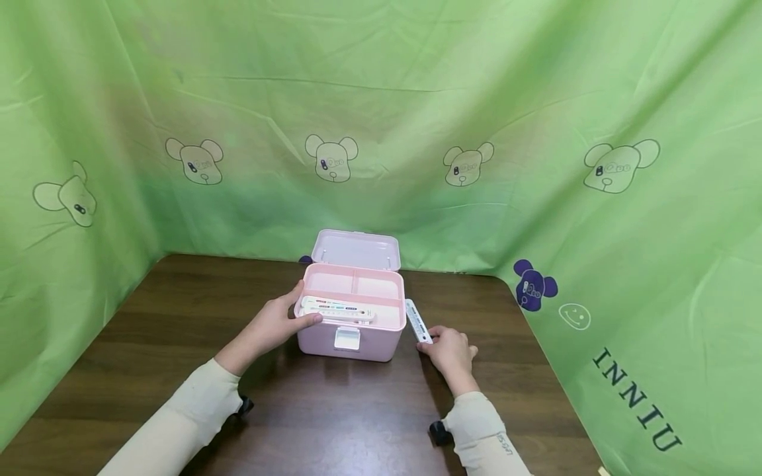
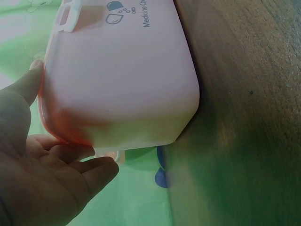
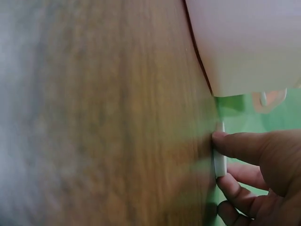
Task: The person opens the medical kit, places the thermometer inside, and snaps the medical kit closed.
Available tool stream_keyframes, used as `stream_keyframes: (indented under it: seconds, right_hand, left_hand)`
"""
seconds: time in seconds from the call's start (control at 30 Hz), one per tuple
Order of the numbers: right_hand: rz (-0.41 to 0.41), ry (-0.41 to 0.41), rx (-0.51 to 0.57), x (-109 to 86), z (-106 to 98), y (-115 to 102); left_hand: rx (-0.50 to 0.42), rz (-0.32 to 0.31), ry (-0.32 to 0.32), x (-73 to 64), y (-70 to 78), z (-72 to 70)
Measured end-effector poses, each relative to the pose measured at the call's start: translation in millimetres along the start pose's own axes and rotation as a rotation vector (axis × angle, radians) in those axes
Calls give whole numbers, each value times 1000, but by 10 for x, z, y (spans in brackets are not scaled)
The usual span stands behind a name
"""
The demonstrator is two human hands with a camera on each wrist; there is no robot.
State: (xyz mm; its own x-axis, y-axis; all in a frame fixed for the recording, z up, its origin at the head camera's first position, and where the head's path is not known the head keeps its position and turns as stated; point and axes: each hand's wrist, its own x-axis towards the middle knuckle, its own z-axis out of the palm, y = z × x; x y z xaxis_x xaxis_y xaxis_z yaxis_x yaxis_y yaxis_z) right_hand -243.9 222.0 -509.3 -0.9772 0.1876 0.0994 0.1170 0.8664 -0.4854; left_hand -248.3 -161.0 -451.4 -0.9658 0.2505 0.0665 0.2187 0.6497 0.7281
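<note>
A pink medicine box (image 1: 351, 344) stands on the table with its lid (image 1: 356, 250) up at the back. My left hand (image 1: 272, 330) grips its left front corner, thumb on the front rim and fingers along the side, as the left wrist view also shows. Several slim white sticks with coloured print (image 1: 336, 309) lie in the front part of the box's upper tray. Right of the box, my right hand (image 1: 449, 350) pinches the near end of a flat white printed stick (image 1: 419, 322) between thumb and fingers. In the right wrist view this white stick (image 3: 220, 162) appears edge-on, close to the tabletop.
Two pink compartments (image 1: 378, 284) lie behind the sticks in the tray. A white latch (image 1: 347, 338) is on the box's front. The brown wooden table (image 1: 351, 423) ends at a green printed curtain (image 1: 405, 86) at the back and sides.
</note>
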Motion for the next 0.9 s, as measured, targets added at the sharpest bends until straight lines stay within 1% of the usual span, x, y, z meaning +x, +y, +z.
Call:
stream_keyframes:
  seconds: [0.13, 0.33, 0.5, 0.67, 0.9]
  right_hand:
    - [25, 3, 28, 11, -52, 55]
    - [62, -38, 81, 36, -155, 141]
    - [59, -63, 108, 54, -252, 213]
    - [27, -71, 117, 77, -338, 311]
    - [-77, -35, 195, 195, -464, 387]
  left_hand:
    - [0, 4, 5, 0, -5, 3]
    - [-1, -6, -2, -9, -4, 3]
    - [-1, -2, -3, -8, 7, 6]
    - [-1, 12, -8, -5, 16, 11]
    - [7, 13, 4, -16, 32, -11]
